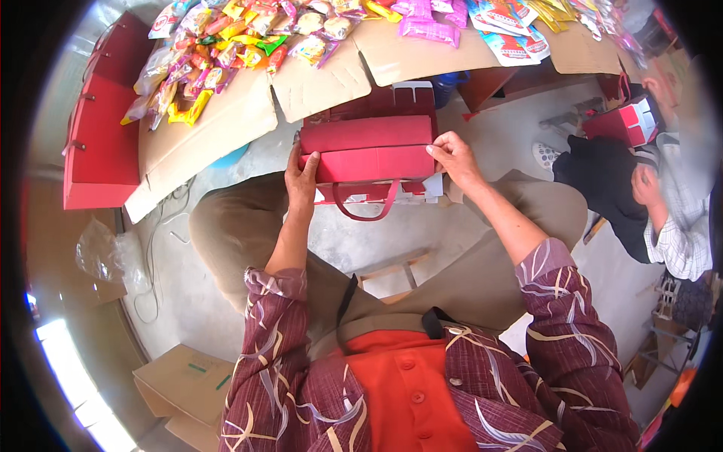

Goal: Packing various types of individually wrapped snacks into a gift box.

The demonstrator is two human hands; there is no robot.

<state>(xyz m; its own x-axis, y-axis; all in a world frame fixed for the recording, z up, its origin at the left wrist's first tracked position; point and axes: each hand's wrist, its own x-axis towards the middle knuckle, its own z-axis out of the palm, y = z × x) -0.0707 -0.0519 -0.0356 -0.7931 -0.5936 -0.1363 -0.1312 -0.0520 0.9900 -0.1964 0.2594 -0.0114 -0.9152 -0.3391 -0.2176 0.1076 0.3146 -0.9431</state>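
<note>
Here at upper centre, the red gift box (pixel 367 143) is lying squarely between the two hands, its long axis running left to right across the frame. The left hand (pixel 303 175) is gripping the left end, thumb showing on top near the seam; the right hand (pixel 456 160) is pinching the right end's near corner, its lower fingers staying out of sight under the wrist side. Neither hand is nearer: each is sitting against its own end, so the box is spanning the gap exactly. The red handle (pixel 366 218) is looping out toward the wearer.

Now the edges: the cardboard-covered surface (pixel 422 60) is curving across the top, its notched front edge standing just beyond the box, wrapped snacks (pixel 263 34) crowding it at upper left. Knees are flanking both sides, so the wider room is lying below the handle, gray floor (pixel 354 252) showing between the thighs. Over at the right, a co-worker's hand (pixel 646 184) is resting well apart.
</note>
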